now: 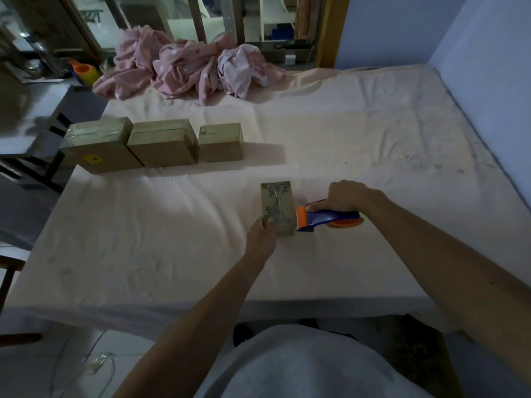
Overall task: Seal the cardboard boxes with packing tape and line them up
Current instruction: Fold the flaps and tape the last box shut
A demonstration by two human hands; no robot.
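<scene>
Both bare forearms [218, 305] reach forward, elbows low, wrists roughly level. The left hand [262, 235] is palm down, thumb and fingers pinching the near end of the small brown cardboard box [277, 206]. The right hand [346, 196] is knuckles up, curled over the blue-and-orange plastic tape dispenser [330, 217], index finger extended along its top.

nothing legible. dark print on top of the small box [278, 206], just beyond the left hand [261, 237] pinch, beside the tape dispenser [330, 217] in the right hand [344, 196]: too blurred. yellow label [92, 159] on the far-left box [99, 133], well away from both grips: unreadable.
</scene>
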